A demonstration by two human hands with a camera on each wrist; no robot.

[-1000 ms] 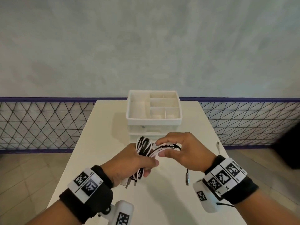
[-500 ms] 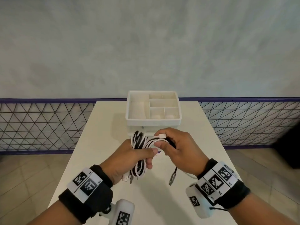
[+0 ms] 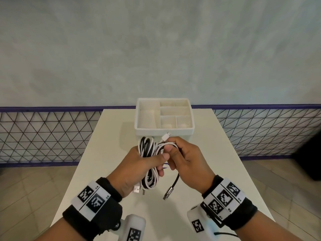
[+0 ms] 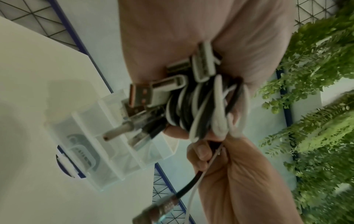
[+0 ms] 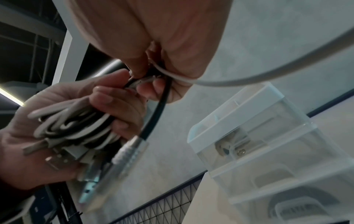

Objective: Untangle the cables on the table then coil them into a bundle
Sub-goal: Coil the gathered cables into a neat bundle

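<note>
A coiled bundle of black and white cables (image 3: 147,162) is held above the white table (image 3: 107,153). My left hand (image 3: 139,168) grips the coil around its middle, thumb over the top, with USB plugs (image 4: 145,94) sticking out below. Just to the right, my right hand (image 3: 180,157) pinches the loose ends of a white and a black cable (image 5: 159,106) against the coil. A white connector (image 3: 165,136) pokes up above its fingers. The black cable's metal plug (image 3: 168,193) dangles under the right hand. Both hands show in each wrist view, close together.
A white compartment organizer box (image 3: 164,131) with clear drawers (image 5: 268,151) stands on the table just beyond my hands. A mesh fence with a purple rail (image 3: 52,136) runs behind the table. Green plants (image 4: 316,91) show in the left wrist view.
The right hand has moved left and closer to the coil, bringing the loose cable ends around it. The dangling black plug has swung nearer the left hand. The white connector now sticks up.
</note>
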